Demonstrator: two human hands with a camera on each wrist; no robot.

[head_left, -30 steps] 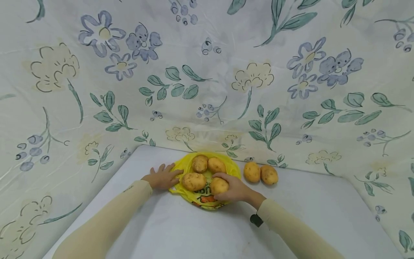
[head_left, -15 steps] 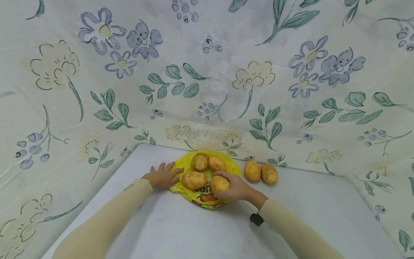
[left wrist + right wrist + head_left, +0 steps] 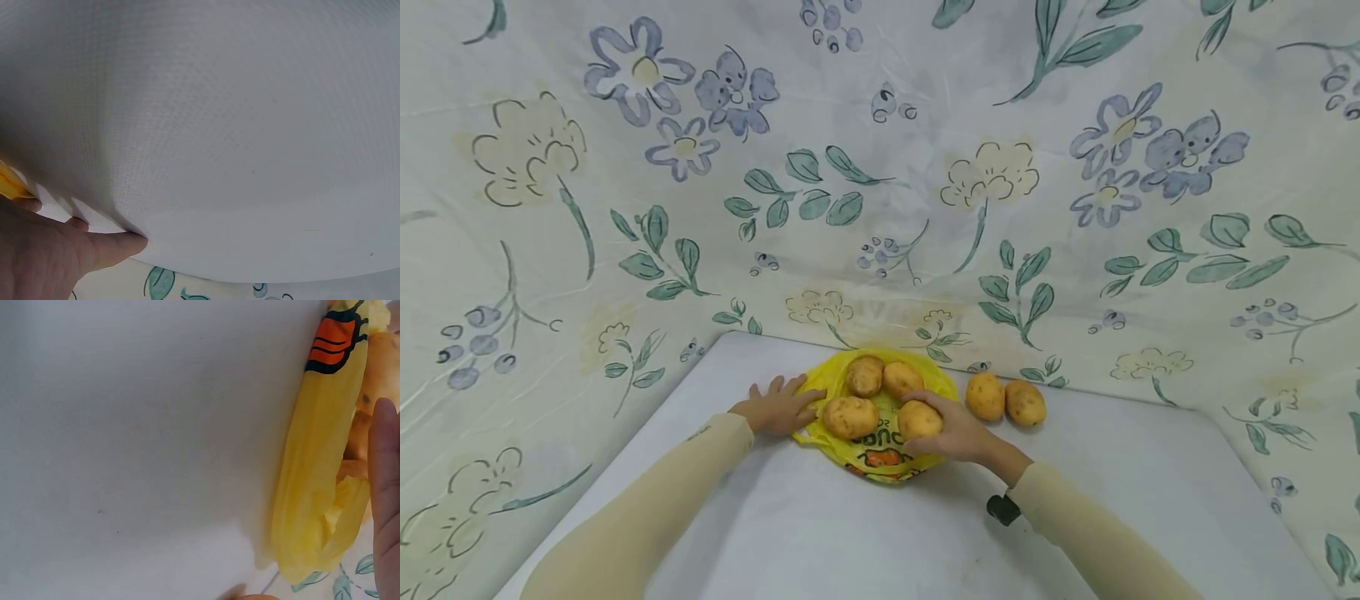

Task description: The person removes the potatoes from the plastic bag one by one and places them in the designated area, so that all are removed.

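While curled, apparently: fingers [image 3: 925, 402] round potato [image 3: 920, 420]

Bright, even, diffuse light in head view; only soft, faint shadows under arms and bag [image 3: 880, 450] near table's [image 3: 820, 533] back edge. No glare. Wide-angle lens bows cloth [image 3: 880, 167] at frame edges. Wrist views softer: table fills L view, shaded grey toward top-left; R view close-up, bag [image 3: 319, 462] and finger [image 3: 384, 487] slightly blurred.

Two potatoes [image 3: 1004, 401] aside on white table [image 3: 850, 533], floral cloth [image 3: 880, 167] behind.
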